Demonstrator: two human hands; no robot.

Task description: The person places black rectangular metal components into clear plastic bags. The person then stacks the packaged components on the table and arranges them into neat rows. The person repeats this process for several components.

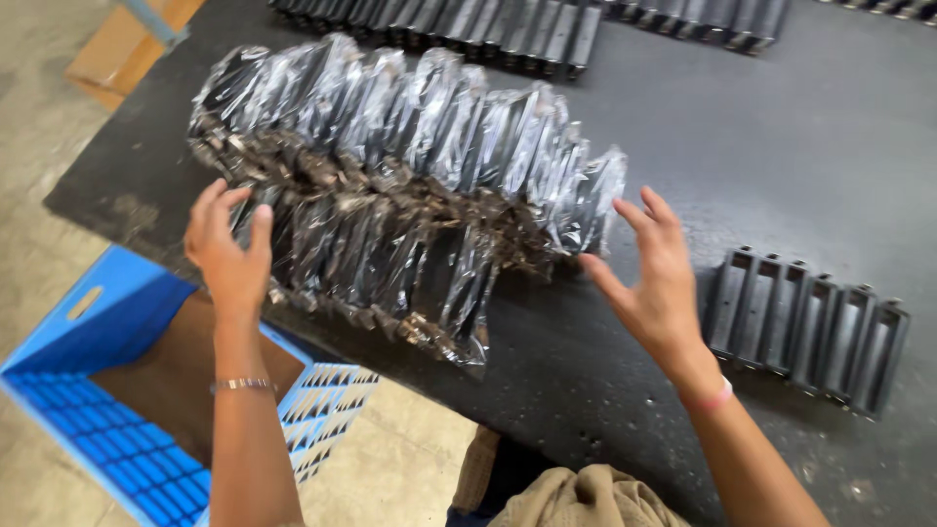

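A long stack of dark parts in clear plastic bags (410, 185) lies across a dark grey table (761, 146), in two rows. My left hand (229, 254) presses against the stack's near left end, fingers spread on the plastic. At the stack's right end my right hand (649, 278) is spread wide, with its fingertips at the last bags; contact is hard to tell. Neither hand grips anything. To the right lies a short row of bare dark channel-shaped parts (805, 332).
More rows of bare dark parts (459, 29) line the table's far edge. A blue plastic crate (88, 332) with a brown liner stands on the floor below the table's near left edge. A cardboard box (122, 49) sits at top left.
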